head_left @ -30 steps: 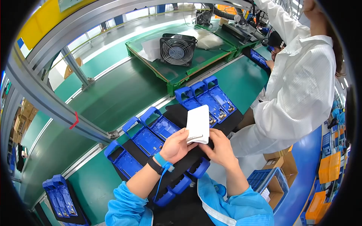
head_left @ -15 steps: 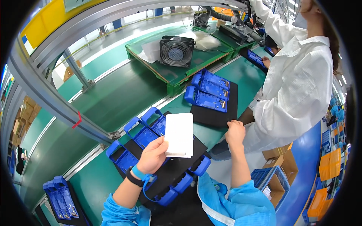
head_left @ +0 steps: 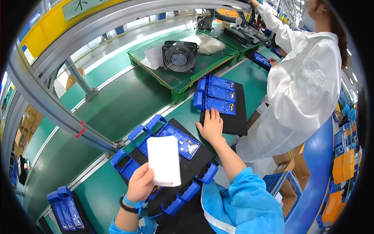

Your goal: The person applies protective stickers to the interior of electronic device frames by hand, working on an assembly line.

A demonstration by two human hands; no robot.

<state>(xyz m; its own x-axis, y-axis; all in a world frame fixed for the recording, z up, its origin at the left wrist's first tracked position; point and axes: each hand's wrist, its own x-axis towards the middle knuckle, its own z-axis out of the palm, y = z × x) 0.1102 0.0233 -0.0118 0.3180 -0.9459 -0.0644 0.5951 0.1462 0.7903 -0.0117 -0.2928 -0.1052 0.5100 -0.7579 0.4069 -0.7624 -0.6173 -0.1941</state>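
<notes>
My left hand [head_left: 141,183] pinches a stack of white cards or sheets [head_left: 163,160] between thumb and fingers, above a black mat [head_left: 202,154]. Under and around the stack lie several blue plastic housings with raised handle-like ends; one open housing [head_left: 183,142] shows small parts inside, while others are partly covered by the cards. My right hand [head_left: 212,128] is stretched forward with fingers spread, palm down. Its fingertips reach the near edge of a blue housing [head_left: 221,105], one of three on a second black mat [head_left: 237,121]; whether they press on it I cannot tell.
A co-worker in a white coat [head_left: 304,85] stands close on the right, a hand at another blue housing [head_left: 261,59]. A black fan [head_left: 180,57] sits on a green platform [head_left: 156,78]. Metal framing [head_left: 54,101] rises at left. More housings [head_left: 65,208] lie lower left; a blue crate [head_left: 283,191] stands right.
My right hand has moved left and forward from beside the co-worker to the housings on the second mat. My left hand has lowered the white stack toward me and left, uncovering a housing.
</notes>
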